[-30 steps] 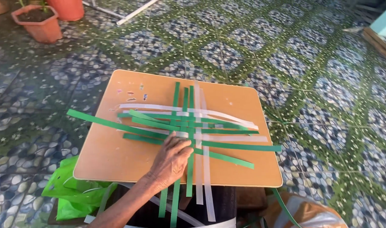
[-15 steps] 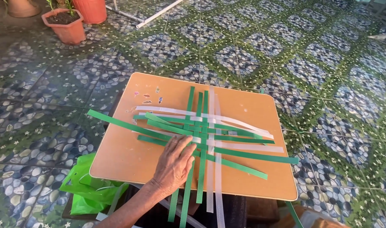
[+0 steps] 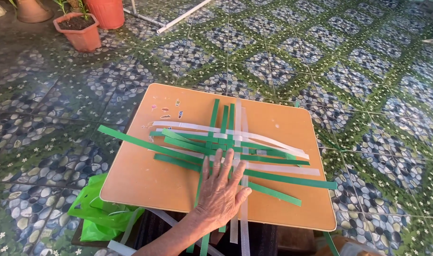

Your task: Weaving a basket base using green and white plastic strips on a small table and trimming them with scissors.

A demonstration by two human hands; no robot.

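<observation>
Green and translucent white flat strips [image 3: 254,150] lie crossed over each other in a loose weave on a small orange-brown tabletop [image 3: 140,175]. My left hand [image 3: 221,192] lies flat, palm down, on the near ends of the upright strips, fingers spread and pointing away from me. It grips nothing. The strip ends hang over the table's near edge below my wrist. One long green strip [image 3: 126,137] sticks out past the left edge. My right hand is out of sight.
A bright green plastic bag [image 3: 95,213] sits under the table's near left corner. Terracotta plant pots [image 3: 79,31] and a white pipe [image 3: 183,16] lie at the far left on the patterned pebble-tile floor [image 3: 368,71]. Small stickers [image 3: 165,110] mark the tabletop's far left.
My left hand has slid right and toward me along the upright strips and flattened with fingers spread. The view has shifted a little, so the table appears further right.
</observation>
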